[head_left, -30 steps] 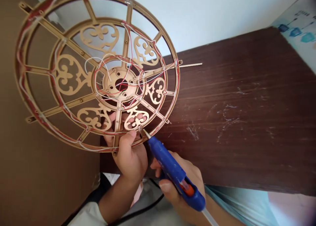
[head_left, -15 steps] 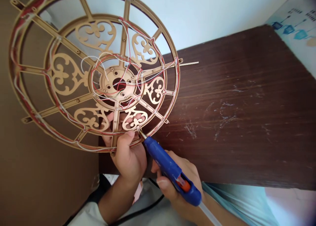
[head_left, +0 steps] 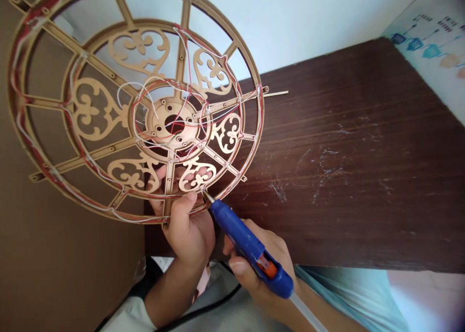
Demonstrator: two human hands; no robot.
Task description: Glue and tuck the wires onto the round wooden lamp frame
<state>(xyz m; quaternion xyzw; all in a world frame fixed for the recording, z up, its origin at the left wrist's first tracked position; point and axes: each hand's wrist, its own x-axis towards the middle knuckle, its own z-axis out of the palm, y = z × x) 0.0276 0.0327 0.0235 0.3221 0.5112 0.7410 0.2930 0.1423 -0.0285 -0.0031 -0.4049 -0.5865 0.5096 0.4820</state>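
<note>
A round laser-cut wooden frame (head_left: pixel 90 46) with spokes and scrollwork panels fills the left of the view, threaded with thin red and white wires (head_left: pixel 189 99). My left hand (head_left: pixel 187 230) grips its lower rim, with the thumb in front and the fingers showing behind the openings. In my right hand (head_left: pixel 272 249) is a blue hot glue gun (head_left: pixel 243 237). Its metal nozzle (head_left: pixel 208 196) touches or nearly touches the frame's lower rim, just right of my left thumb. A translucent glue stick (head_left: pixel 308 312) runs out of the gun's rear.
A dark brown wood-grain board (head_left: pixel 345 153) with white scuffs lies behind the frame, and a tan surface (head_left: pixel 61 254) lies to its left. A thin wooden strip (head_left: pixel 276 94) pokes out past the rim. A black cable (head_left: pixel 214 303) runs below my hands, beside pale blue cloth (head_left: pixel 345 293).
The frame, both hands and the glue gun have shifted slightly left and up in view, and the frame looks a little larger. The nozzle stays at the same spot on the rim.
</note>
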